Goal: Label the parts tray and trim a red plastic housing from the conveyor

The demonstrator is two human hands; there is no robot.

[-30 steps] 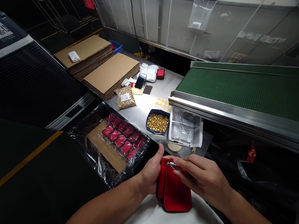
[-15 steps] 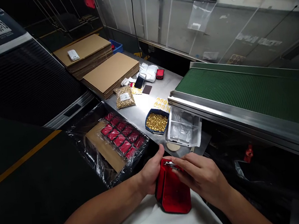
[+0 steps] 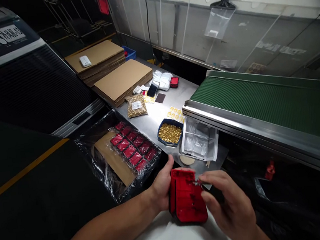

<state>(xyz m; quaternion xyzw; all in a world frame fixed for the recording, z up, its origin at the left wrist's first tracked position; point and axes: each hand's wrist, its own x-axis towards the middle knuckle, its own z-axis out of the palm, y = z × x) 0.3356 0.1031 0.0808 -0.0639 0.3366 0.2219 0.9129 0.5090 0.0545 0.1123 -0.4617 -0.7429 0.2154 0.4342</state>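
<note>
My left hand is wrapped around the left side of a small red case with a dark outer edge, held above my lap with its red inside facing me. The thumb points up beside the case's top corner. At the case's upper right edge, a small shiny metal piece touches or nearly touches the index fingertip of my right hand. That hand's thumb and index finger are apart. The metal piece is blurred, and its exact kind cannot be made out.
Beyond my hands are a blue tray of gold-coloured pieces and a white bin with clear bags. A plastic-lined box of wrapped red cases stands left. A green conveyor runs right; cardboard stacks lie behind.
My right hand has moved right and its fingers have spread. The metal piece has shifted from the case's top to its upper right edge. More of the red inside shows.
</note>
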